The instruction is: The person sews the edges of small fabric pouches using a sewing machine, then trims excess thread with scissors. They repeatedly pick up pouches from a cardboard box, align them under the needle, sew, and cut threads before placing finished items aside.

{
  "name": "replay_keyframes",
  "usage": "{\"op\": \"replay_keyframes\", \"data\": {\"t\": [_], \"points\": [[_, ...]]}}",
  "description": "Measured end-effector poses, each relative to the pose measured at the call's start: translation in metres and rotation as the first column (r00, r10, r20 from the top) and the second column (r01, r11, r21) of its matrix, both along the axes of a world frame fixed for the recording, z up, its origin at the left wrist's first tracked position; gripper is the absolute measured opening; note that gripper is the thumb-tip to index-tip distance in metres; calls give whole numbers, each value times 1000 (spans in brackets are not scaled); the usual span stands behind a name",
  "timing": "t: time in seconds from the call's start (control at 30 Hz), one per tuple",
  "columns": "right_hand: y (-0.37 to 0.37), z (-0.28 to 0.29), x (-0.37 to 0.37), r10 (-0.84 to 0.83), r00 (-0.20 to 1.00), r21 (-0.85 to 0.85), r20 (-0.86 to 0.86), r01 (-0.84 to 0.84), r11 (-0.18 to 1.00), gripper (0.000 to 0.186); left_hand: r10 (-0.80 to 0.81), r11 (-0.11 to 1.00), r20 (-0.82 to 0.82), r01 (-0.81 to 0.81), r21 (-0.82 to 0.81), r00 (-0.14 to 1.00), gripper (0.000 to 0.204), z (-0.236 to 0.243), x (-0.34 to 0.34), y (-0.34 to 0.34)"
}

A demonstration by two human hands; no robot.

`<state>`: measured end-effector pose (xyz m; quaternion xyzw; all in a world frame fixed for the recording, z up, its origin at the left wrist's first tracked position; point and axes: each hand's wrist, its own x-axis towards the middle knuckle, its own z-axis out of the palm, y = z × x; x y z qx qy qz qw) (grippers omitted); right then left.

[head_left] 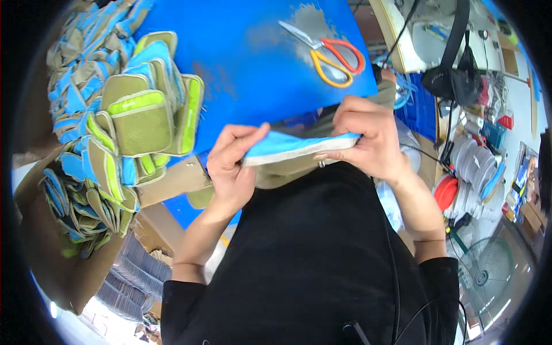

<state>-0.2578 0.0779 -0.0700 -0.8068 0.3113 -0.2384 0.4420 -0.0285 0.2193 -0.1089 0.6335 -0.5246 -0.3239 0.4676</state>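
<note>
Between my two hands, a blue fabric pouch with a pale edge (pixel 299 150) is stretched out in front of my body, its edge toward me. My left hand (pixel 233 161) pinches its left end between thumb and fingers. The other end is gripped by my right hand (pixel 368 135), fingers curled and thumb along the edge. Beyond them on the blue table (pixel 247 69) lie scissors (pixel 330 57) with one red and one orange handle, blades pointing to the far left. A pile of green, olive and blue fabric pouches (pixel 141 122) lies left of my left hand.
More blue and tan pieces (pixel 86 69) are heaped at the far left. Beneath them an open cardboard box (pixel 86 276) stands beside stacked grey sheets (pixel 129 282). On the right are white rolls (pixel 474 167), a red roll (pixel 445 192), a fan (pixel 489 270) and a black sewing-machine-like part (pixel 454 83).
</note>
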Motion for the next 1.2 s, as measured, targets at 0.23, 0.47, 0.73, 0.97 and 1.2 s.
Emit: {"op": "replay_keyframes", "data": {"t": [0.23,0.47,0.73,0.97,1.2], "points": [[4,-9,-5,-25,1000,504,15,14,864,48,274,858,-937,385,340,218,37,33,-7,38],[1,-4,-5,-91,995,470,-39,98,877,49,287,856,-958,446,263,14,47,12,-3,37],[1,-28,-8,-162,985,519,-54,166,839,48,347,837,-935,474,273,-73,46,19,-5,13],[1,-38,2,-192,981,580,-26,171,796,46,279,872,-960,424,247,-16,40,26,-6,2],[-1,-21,6,-161,978,11,-133,163,986,16,83,977,-246,-31,210,966,13,6,38,-37]]}}
